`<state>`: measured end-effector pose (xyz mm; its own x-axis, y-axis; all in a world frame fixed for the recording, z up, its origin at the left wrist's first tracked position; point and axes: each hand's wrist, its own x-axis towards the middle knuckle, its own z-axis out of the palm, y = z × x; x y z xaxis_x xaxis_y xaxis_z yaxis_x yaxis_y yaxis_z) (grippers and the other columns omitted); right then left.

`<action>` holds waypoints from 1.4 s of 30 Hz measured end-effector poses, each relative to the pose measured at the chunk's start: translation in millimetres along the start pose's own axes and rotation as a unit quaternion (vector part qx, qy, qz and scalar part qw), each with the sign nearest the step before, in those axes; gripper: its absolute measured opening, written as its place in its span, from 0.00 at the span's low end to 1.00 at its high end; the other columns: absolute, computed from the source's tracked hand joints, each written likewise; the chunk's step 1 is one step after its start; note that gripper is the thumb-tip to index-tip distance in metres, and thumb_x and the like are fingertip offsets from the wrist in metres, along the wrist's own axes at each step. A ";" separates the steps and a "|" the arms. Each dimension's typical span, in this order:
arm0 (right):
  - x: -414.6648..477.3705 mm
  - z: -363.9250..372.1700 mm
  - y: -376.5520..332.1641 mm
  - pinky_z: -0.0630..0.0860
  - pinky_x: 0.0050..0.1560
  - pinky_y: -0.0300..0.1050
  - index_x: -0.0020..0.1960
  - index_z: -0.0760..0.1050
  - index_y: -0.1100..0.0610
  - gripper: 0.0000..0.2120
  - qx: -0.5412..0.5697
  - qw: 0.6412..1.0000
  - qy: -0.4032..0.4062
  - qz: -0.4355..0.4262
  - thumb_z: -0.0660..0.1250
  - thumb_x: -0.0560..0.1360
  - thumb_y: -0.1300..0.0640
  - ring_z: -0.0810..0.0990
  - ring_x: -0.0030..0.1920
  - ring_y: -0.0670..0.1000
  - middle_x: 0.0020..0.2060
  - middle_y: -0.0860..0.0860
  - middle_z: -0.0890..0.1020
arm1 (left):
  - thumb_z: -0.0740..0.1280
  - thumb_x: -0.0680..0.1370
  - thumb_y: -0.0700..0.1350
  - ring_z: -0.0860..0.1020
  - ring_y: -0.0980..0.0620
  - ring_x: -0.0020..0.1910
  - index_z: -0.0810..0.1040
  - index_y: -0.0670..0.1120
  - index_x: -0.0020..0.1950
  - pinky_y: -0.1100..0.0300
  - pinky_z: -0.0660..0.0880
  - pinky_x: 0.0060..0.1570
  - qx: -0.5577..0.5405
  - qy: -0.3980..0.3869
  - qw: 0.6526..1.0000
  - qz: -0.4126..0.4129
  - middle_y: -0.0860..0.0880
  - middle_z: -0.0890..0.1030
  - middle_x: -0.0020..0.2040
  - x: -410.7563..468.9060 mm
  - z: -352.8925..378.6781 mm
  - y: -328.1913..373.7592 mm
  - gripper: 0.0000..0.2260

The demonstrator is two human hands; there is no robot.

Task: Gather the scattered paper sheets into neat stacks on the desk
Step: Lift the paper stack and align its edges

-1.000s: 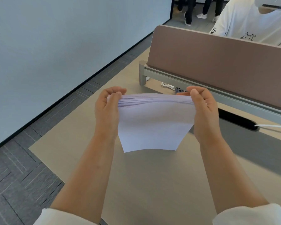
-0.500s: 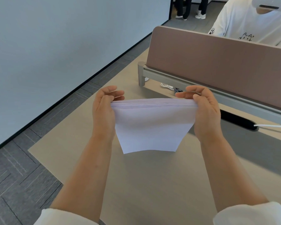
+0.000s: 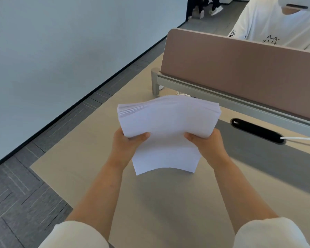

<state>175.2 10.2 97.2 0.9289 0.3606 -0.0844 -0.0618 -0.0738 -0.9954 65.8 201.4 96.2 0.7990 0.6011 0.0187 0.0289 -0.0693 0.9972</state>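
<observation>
A thick stack of white paper sheets is held in the air above the beige desk. My left hand grips its left side, thumb on top and fingers underneath. My right hand grips the right side the same way. The stack tilts, its far edge raised and its near edge curling down toward the desk. The far-left corner shows the sheet edges slightly fanned.
A brown partition on a grey metal rail borders the desk's far side, with a person in a white shirt behind it. A black cable slot with a white cable lies at right. Grey carpet lies beyond the desk's left edge.
Both hands moved from the stack's upper corners down to its lower sides. The stack, earlier hanging upright, now leans back with its face toward me.
</observation>
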 end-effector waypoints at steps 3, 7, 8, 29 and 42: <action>-3.3 7.4 4.6 0.73 0.33 0.36 0.35 0.76 0.51 0.13 0.033 0.997 0.061 -0.031 0.72 0.70 0.67 0.78 0.32 0.41 0.28 0.42 0.80 | 0.75 0.68 0.35 0.82 0.61 0.45 0.80 0.53 0.46 0.61 0.78 0.45 -0.048 0.051 0.997 0.021 0.59 0.84 0.43 -5.1 12.4 6.0 0.15; -4.4 -7.9 8.3 0.78 0.38 0.32 0.44 0.79 0.51 0.13 0.045 0.997 0.022 -0.052 0.75 0.67 0.66 0.81 0.39 0.37 0.37 0.40 0.84 | 0.75 0.67 0.41 0.81 0.53 0.54 0.81 0.57 0.51 0.57 0.79 0.51 -0.074 -0.045 0.995 0.057 0.54 0.84 0.51 -4.8 3.7 2.1 0.17; -3.4 -12.3 11.1 0.78 0.41 0.34 0.50 0.79 0.52 0.16 0.042 0.998 -0.004 -0.044 0.77 0.65 0.64 0.83 0.43 0.39 0.42 0.42 0.85 | 0.75 0.65 0.44 0.81 0.52 0.55 0.80 0.57 0.53 0.56 0.78 0.53 -0.070 -0.075 0.994 0.048 0.53 0.83 0.53 -2.3 -0.3 -3.0 0.18; 8.8 -18.5 17.5 0.77 0.52 0.46 0.64 0.72 0.55 0.35 0.031 0.998 -0.046 -0.028 0.78 0.59 0.55 0.80 0.58 0.50 0.57 0.50 0.81 | 0.77 0.62 0.42 0.81 0.49 0.55 0.80 0.51 0.52 0.53 0.78 0.52 -0.054 -0.115 0.991 -0.034 0.49 0.83 0.53 19.2 0.3 -32.8 0.20; -20.4 70.6 -116.1 0.43 0.71 0.66 0.76 0.49 0.55 0.42 -0.661 0.701 -0.103 -0.249 0.64 0.71 0.37 0.57 0.74 0.54 0.72 0.51 0.64 | 0.71 0.68 0.33 0.79 0.46 0.58 0.75 0.43 0.62 0.55 0.77 0.53 -0.066 -0.202 0.977 -0.001 0.44 0.81 0.56 24.8 -4.3 -24.5 0.23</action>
<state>137.7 77.0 211.3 0.6346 0.7638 0.1175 0.7694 -0.6387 -0.0038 82.3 221.5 72.5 0.9715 0.2365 0.0132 -0.0260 0.0509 0.9984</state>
